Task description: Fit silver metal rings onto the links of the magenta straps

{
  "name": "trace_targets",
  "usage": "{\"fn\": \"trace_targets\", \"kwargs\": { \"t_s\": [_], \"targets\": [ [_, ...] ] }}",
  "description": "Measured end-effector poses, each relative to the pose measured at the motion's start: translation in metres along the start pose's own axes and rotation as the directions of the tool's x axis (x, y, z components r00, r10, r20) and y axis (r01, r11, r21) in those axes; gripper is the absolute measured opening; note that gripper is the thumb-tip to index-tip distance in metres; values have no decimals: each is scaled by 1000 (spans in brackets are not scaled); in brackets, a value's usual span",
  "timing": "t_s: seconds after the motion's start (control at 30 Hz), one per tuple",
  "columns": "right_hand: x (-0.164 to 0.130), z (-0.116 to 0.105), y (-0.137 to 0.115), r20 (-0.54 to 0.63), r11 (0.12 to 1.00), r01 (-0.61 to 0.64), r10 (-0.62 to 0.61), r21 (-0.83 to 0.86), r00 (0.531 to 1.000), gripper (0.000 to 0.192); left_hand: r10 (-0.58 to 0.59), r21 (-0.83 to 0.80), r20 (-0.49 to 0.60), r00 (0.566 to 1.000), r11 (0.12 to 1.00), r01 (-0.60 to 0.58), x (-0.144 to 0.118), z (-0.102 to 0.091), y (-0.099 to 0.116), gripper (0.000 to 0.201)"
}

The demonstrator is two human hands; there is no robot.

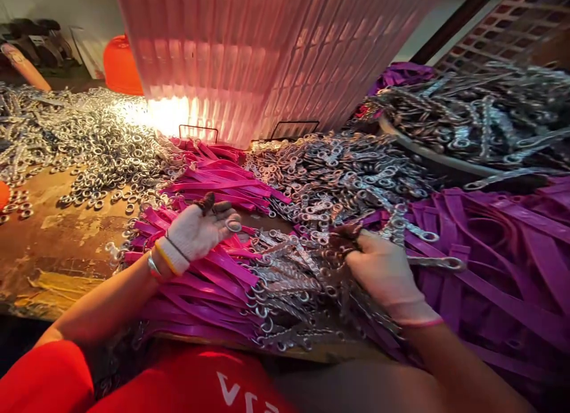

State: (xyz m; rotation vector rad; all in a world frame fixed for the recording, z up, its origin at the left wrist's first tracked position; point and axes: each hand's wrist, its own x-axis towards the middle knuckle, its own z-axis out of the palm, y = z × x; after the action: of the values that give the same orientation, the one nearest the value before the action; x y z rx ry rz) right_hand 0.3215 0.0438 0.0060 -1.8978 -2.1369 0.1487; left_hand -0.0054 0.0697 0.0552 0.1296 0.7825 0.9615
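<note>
My left hand point(202, 229), in a white knit glove with dark fingertips, is palm up over bright pink straps point(209, 276). A small silver metal ring point(234, 225) rests at its fingertips. My right hand point(383, 270), gloved the same way, has its dark fingers bent together above a heap of twisted silver metal links point(289, 259). What those fingers pinch, if anything, is hidden. Several links with ring ends point(430, 236) jut out just behind that hand, over purple straps point(490, 247). The pink straps lie in a bundle with metal fittings at their ends.
Loose silver rings point(111, 158) cover the back left of the worn wooden table point(57, 223). A ribbed translucent panel point(214, 63) stands at the back, beside an orange lamp shade point(122, 66). A basin point(418, 146) heaped with metal links sits at right. Yellow strips point(62, 288) lie front left.
</note>
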Motion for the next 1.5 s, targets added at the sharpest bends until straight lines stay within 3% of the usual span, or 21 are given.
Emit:
{"fn": "trace_targets", "kwargs": {
  "t_s": [0.13, 0.2, 0.3, 0.4, 0.53, 0.63, 0.73, 0.87, 0.97, 1.1, 1.27, 1.37, 1.5],
  "targets": [
    [5, -3, -13, -119, 962, 86, -56, 259, 991, 27, 14, 85, 139, 990, 996, -26, -13, -2, -15, 17],
    [7, -1, -30, -150, 934, 160, -117, 318, 982, 28, 59, 167, 165, 985, 982, -87, -16, -5, -21, 22],
    [6, 1, -65, -81, 892, 165, -145, 422, 986, 33, 87, 213, 209, 974, 968, -132, -18, -12, -27, 36],
    [0, -3, -106, -4, 856, 141, -161, 498, 987, 37, 86, 209, 245, 966, 968, -139, -22, -15, -29, 38],
    [-8, -10, -151, 81, 722, 102, -214, 685, 973, 44, 135, 217, 319, 938, 953, -211, -29, -12, -31, 39],
    [-10, -10, -168, 74, 614, 61, -192, 787, 979, 42, 211, 216, 373, 904, 927, -306, -32, -11, -35, 40],
    [-12, -9, -174, 78, 514, 9, -147, 858, 986, 41, 294, 230, 391, 872, 887, -401, -34, -15, -41, 39],
    [-17, -9, -176, 10, 506, 26, -70, 862, 998, 36, 342, 358, 366, 866, 807, -470, -39, -21, -45, 41],
    [-22, -9, -171, -37, 578, 79, -85, 812, 996, 35, 301, 481, 355, 885, 753, -449, -46, -20, -44, 38],
    [-25, -4, -151, -115, 773, 194, -157, 605, 981, 41, 326, 502, 328, 887, 735, -456, -52, -16, -41, 41],
    [-28, -3, -137, -67, 798, 287, -298, 530, 952, 47, 328, 500, 302, 895, 745, -442, -53, -11, -43, 51],
    [-28, -9, -139, -113, 789, 368, -361, 492, 926, 55, 243, 485, 304, 921, 793, -369, -48, -10, -44, 51],
    [-24, -15, -139, -126, 771, 496, -490, 399, 863, 63, 26, 501, 341, 940, 841, -204, -39, -9, -43, 46]
  ]
}}
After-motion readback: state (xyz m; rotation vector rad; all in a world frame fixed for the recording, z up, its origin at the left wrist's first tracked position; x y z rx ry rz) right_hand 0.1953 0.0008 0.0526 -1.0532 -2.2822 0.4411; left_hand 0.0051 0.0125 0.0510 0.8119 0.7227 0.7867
